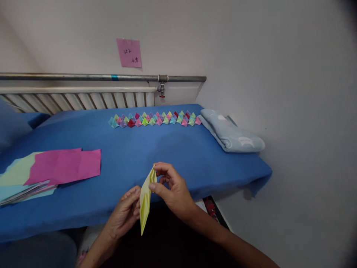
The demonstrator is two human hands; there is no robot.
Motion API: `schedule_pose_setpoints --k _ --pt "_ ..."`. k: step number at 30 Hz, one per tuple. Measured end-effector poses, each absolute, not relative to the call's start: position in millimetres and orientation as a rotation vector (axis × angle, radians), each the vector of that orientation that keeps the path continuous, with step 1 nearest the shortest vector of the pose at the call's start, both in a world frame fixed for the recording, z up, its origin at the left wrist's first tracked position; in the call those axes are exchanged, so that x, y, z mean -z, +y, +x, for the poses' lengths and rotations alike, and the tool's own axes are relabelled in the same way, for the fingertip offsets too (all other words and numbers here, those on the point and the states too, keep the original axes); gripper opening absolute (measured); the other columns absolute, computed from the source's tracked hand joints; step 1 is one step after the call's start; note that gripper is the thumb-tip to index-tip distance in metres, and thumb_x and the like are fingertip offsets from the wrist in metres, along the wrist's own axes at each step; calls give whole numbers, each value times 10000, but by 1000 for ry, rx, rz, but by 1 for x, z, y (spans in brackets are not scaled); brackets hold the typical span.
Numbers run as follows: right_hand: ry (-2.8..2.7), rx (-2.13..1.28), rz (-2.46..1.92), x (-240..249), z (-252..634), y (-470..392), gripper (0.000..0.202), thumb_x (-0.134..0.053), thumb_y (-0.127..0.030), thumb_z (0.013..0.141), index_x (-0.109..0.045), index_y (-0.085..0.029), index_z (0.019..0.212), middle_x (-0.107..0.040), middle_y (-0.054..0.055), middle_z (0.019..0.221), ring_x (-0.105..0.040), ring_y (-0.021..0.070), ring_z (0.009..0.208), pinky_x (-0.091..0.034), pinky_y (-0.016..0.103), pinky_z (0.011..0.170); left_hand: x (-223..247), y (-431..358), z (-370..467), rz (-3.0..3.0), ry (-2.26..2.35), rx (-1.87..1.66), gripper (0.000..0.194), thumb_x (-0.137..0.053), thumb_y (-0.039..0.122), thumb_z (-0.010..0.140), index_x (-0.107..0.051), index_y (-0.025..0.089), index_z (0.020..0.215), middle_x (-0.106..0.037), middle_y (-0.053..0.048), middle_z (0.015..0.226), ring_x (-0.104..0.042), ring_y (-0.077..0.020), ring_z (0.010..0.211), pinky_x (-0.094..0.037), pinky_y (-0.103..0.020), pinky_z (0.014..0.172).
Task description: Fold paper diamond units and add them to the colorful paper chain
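A folded piece of yellow paper [145, 197], long and pointed at both ends, is held upright between my two hands at the near edge of the blue-covered surface. My left hand [125, 212] grips its left side, thumb and fingers closed on it; some of those fingers are hidden behind the paper. On the other side, my right hand [173, 190] pinches the upper part, with the index finger at the top tip and the thumb on the folded edge. Open layers show along the paper's right and lower sides.
Magenta sheets [67, 165] lie over other coloured paper at the left. Rows of small folded paper pieces [153, 119] line the back of the blue cloth [122, 141]. A folded light-blue blanket [231, 132] rests at the right. Behind are a radiator [97, 99] and a metal pipe [83, 77].
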State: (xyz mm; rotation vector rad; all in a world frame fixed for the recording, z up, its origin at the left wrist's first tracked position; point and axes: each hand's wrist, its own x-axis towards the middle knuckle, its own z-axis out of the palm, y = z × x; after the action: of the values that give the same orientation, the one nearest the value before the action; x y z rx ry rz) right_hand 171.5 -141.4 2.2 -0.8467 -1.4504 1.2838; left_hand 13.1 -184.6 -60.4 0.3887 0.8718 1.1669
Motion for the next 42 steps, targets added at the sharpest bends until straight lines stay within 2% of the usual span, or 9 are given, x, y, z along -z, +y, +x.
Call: schedule_pose_setpoints --k 8,14,23,30,32,36,39,42 --pt "-1409 -1345 -853 4 171 -141 323 -700 -258 736 -595 -256 1042 -599 42 1161 -582 164 961 -491 304 789 58 -185 14 342 852 -1185 390 -860 353 632 -517 170 659 -456 79 505 -386 -36 390 -372 -160 405" --pt "-1337 -1486 -839 7 171 -140 359 -727 -288 724 -586 -248 1052 -618 17 963 -589 152 869 -509 311 779 59 -185 15 326 847 -1172 416 -878 367 599 -516 166 640 -465 76 510 -403 -38 396 -366 -159 400" --pt "-1306 -1532 -826 3 170 -140 355 -733 -378 734 -568 -254 1022 -632 -5 864 -616 137 795 -514 311 784 61 -185 15 371 836 -1177 351 -821 354 690 -522 172 660 -453 78 508 -394 -33 397 -370 -165 427" --pt "-1331 -1520 -823 5 171 -140 335 -707 -336 739 -560 -256 1030 -630 -5 864 -608 138 794 -511 305 773 64 -185 14 374 790 -1179 371 -808 354 705 -490 169 656 -423 91 483 -364 -20 381 -338 -150 415" --pt "-1353 -1469 -825 5 171 -140 305 -677 -297 748 -559 -256 1026 -635 8 922 -605 139 815 -506 297 760 63 -185 14 365 788 -1186 379 -812 339 702 -478 169 649 -433 88 492 -363 -20 382 -334 -151 415" --pt "-1438 -1273 -838 3 172 -141 184 -611 -196 741 -576 -240 916 -589 36 1127 -595 135 896 -489 266 726 55 -184 15 394 768 -1192 385 -801 322 718 -462 163 629 -439 85 505 -361 -16 392 -312 -144 418" --pt "-1510 -1213 -851 3 174 -140 71 -580 -175 759 -602 -223 807 -568 39 1110 -589 138 939 -486 256 735 47 -181 15 473 786 -1197 418 -796 377 716 -457 159 603 -450 78 500 -363 -24 389 -295 -151 409" --pt "-1535 -1266 -879 6 176 -137 65 -583 -179 764 -633 -218 774 -569 36 1089 -586 138 939 -489 245 730 43 -179 14 558 865 -1205 442 -777 441 722 -462 162 586 -449 72 468 -376 -38 381 -287 -161 406"
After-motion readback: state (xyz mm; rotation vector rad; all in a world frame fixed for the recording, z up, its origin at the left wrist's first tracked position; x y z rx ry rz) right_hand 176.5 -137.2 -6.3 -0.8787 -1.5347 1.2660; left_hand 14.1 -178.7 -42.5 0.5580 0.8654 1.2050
